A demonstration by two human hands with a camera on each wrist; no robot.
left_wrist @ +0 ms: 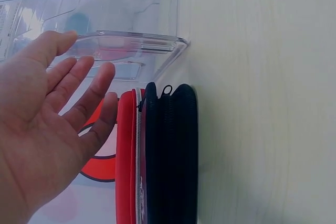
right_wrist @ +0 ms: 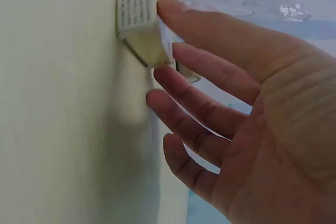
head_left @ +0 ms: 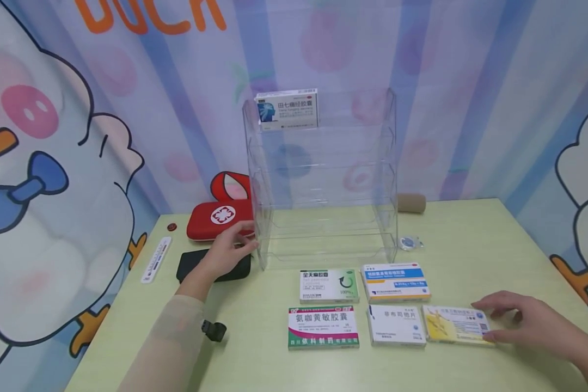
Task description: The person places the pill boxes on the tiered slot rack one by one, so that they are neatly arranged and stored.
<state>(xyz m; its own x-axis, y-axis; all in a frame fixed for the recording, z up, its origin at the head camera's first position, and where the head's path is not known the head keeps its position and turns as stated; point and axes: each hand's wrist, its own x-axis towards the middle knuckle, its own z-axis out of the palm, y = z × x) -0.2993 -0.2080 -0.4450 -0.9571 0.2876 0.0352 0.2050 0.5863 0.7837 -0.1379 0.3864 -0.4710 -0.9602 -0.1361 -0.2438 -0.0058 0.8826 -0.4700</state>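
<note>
My right hand [head_left: 531, 324] is at the right end of a yellow-and-white medicine box [head_left: 453, 325] on the table, thumb at its near edge and index finger at the far one. The right wrist view shows this hand [right_wrist: 247, 103] with the other fingers spread loosely beside the box end [right_wrist: 149, 43]. My left hand [head_left: 227, 253] reaches to the left side of a clear tiered display rack [head_left: 323, 245]. In the left wrist view its thumb meets the rack's edge [left_wrist: 126, 36], fingers extended. A white medicine box [head_left: 294, 111] stands on the rack's top tier, at left.
Before the rack lie a green-and-white box [head_left: 329, 287], a blue-and-white box [head_left: 396, 283], a pink-and-green box [head_left: 323, 326] and a white box [head_left: 397, 325]. A red first-aid case [head_left: 206, 220] and black case [head_left: 191, 264] sit left. A brown roll [head_left: 411, 203] is behind right.
</note>
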